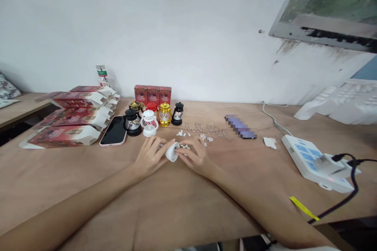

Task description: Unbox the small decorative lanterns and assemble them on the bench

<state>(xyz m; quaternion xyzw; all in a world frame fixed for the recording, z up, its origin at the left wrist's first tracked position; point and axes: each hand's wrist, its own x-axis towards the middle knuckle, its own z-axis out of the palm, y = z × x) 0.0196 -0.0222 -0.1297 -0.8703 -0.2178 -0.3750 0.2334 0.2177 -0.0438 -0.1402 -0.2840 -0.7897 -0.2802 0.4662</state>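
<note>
My left hand (151,155) is closed around a small white lantern (172,152), tipped over so that its round base faces me. The thumb and fingers of my right hand (196,156) press at the base from the right; whether a tiny part sits between them is hidden. Just beyond my hands stand a white lantern (149,124), a black lantern (133,122), a gold lantern (165,115) and another black lantern (178,114). A red lantern (152,106) and a bronze-coloured lantern (136,106) are partly covered behind them. Small white pieces (203,137) lie scattered past my right hand.
Opened red cartons (66,135) are piled at left beside a phone (114,131). Three red boxes (153,94) stand near the wall. Thin wire pieces (206,128) lie beyond my right hand, near a blurred purple object (240,126). A power strip (312,160) with cables occupies the right.
</note>
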